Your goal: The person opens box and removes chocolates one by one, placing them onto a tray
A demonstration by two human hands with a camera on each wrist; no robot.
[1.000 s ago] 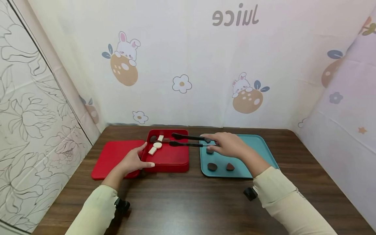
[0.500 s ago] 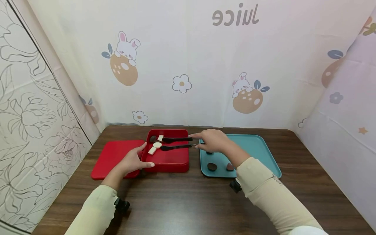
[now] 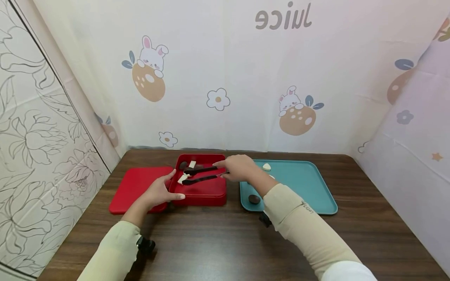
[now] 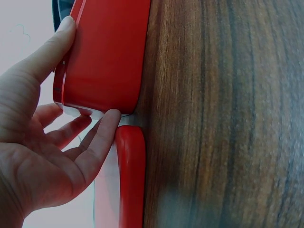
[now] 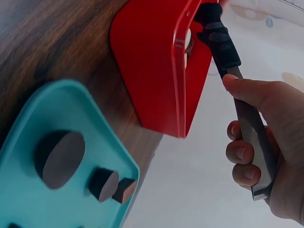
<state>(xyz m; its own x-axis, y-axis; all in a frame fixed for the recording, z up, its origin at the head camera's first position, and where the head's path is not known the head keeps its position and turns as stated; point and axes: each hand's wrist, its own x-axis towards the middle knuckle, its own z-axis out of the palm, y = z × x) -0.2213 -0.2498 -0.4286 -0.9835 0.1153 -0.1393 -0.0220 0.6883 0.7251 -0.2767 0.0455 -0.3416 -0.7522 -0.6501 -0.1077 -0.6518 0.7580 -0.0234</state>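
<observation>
My left hand (image 3: 159, 194) holds the near left corner of the red box (image 3: 200, 200), its thumb along the front and its fingers at the left side. In the left wrist view the fingertips touch the box wall. My right hand (image 3: 240, 168) grips black-ended tongs (image 3: 200, 180), which reach into the box from the right with their arms apart. White and brown chocolate-like pieces lie at the box's left side, such as a white block (image 3: 182, 178) and a dark round piece (image 3: 183, 165). Whether the tongs hold a piece cannot be told.
A teal tray (image 3: 299, 187) stands to the right, bearing a brown piece (image 3: 254, 199) and a white piece (image 3: 266, 167); my right forearm covers part of it. A flat red lid (image 3: 137, 187) lies left of the box. A patterned curtain hangs behind the table.
My right hand has moved left with the tongs, from over the tray to the box's right edge. The tong tips are now above the pieces in the box. My left hand stays put.
</observation>
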